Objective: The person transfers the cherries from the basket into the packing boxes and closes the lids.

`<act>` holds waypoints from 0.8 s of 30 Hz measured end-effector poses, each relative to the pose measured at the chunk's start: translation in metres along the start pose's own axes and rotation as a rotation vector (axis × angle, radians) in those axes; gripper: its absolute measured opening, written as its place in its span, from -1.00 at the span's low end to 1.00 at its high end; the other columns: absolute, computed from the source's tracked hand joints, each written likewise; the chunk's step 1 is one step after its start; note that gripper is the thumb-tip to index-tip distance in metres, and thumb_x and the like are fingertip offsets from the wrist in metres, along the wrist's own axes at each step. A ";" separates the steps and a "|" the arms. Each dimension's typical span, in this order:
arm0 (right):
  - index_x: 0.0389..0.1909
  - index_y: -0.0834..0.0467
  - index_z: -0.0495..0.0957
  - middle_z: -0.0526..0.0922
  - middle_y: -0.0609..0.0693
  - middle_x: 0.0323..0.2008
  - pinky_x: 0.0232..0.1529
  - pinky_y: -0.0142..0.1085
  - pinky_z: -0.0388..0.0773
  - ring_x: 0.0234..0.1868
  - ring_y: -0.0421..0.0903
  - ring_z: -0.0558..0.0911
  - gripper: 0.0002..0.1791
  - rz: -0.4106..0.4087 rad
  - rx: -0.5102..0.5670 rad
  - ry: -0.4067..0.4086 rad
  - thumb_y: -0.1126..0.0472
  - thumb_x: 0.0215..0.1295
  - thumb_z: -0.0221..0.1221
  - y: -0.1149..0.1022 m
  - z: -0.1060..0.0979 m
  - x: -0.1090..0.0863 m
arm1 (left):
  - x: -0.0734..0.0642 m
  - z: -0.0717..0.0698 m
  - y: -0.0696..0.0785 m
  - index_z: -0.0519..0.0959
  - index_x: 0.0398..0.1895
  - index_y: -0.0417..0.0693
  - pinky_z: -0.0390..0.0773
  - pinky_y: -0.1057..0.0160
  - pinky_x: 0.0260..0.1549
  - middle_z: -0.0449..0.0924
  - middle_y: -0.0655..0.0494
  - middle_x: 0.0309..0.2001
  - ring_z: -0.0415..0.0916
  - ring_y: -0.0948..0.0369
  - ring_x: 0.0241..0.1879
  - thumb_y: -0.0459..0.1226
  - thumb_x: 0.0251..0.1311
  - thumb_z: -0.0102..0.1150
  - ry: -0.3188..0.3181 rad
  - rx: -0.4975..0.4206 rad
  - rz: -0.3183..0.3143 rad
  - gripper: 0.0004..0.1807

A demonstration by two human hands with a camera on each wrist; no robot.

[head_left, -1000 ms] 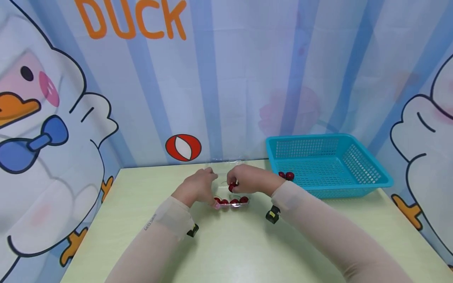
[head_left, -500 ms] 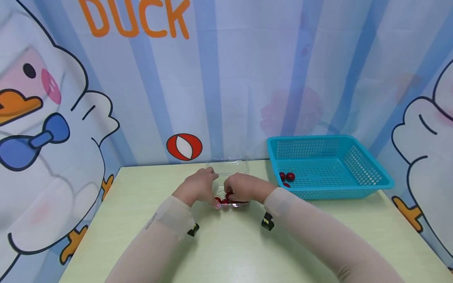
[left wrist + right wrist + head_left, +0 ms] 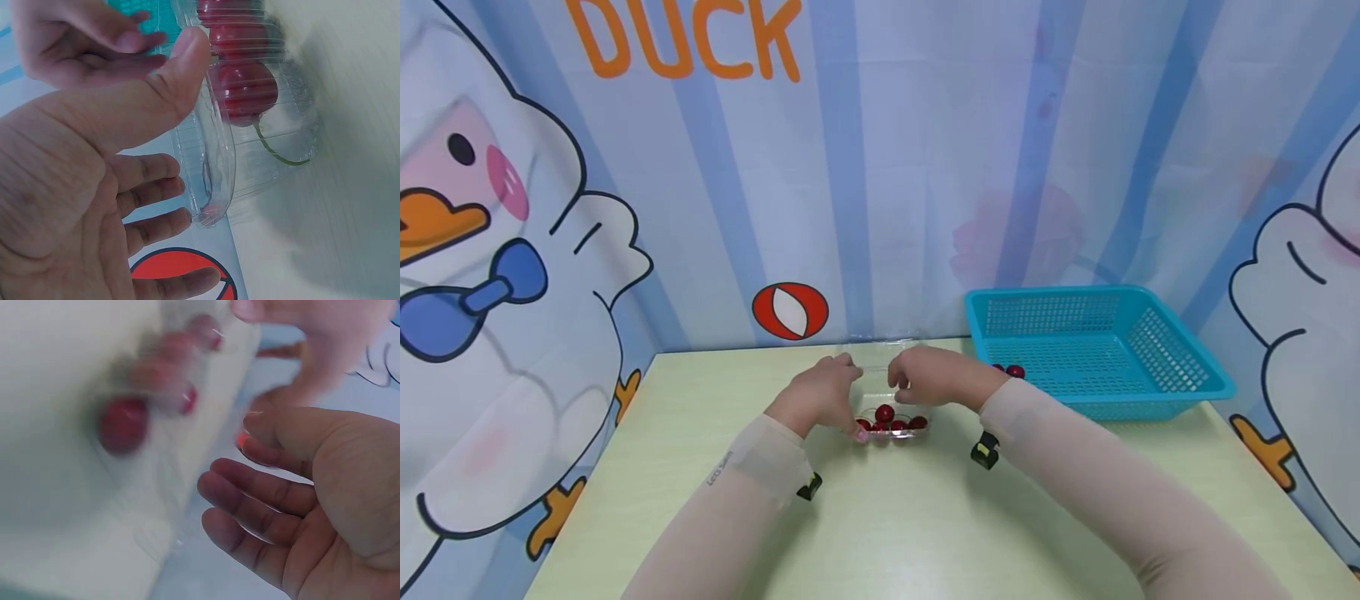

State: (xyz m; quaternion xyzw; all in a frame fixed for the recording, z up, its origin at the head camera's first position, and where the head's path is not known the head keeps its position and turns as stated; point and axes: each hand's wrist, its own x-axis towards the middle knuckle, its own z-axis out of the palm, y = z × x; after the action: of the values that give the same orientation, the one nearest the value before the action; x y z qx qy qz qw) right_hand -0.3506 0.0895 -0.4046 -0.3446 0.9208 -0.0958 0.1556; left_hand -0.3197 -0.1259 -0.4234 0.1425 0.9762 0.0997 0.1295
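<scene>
Against the left side of a clear plastic clamshell box (image 3: pixel 220 159) rests my left hand (image 3: pixel 822 395). In the left wrist view its thumb touches the rim and its other fingers extend alongside, fairly straight. Several dark red cherries line the front of the box, and one cherry (image 3: pixel 884 413) sits on top of the row. A green stem (image 3: pixel 275 153) curves from another cherry (image 3: pixel 247 92). My right hand (image 3: pixel 934 377) hovers over the back right of the box, its fingers loosely bent with nothing between them. The right wrist view is blurred around the cherries.
A turquoise mesh basket (image 3: pixel 1112 408) stands at the back right of the pale table (image 3: pixel 880 525). Red cherries (image 3: pixel 1015 372) lie at its left end, partly hidden by my right arm. The box's clear lid (image 3: pixel 883 354) lies back toward the duck-print curtain (image 3: pixel 895 208).
My right hand lowered a cherry into the box, let it go onto the row, and drew back up and to the right. The left hand stayed in place.
</scene>
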 end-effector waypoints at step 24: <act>0.37 0.19 0.73 0.77 0.24 0.32 0.06 0.05 0.87 0.20 0.19 0.82 -0.59 0.351 0.201 -0.097 0.08 0.70 0.26 0.137 -0.103 -0.056 | 0.000 0.001 0.001 0.48 0.70 -0.05 0.65 -0.20 0.49 0.49 -0.05 0.57 0.43 -0.07 0.53 -0.01 -0.04 0.89 0.005 -0.013 -0.004 0.19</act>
State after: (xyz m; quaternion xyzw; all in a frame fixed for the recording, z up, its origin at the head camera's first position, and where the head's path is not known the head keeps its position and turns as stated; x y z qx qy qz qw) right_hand -0.4299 0.2355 -0.3349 -0.1657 0.9440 -0.1420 0.2475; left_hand -0.3190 -0.1254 -0.4241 0.1393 0.9762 0.1060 0.1283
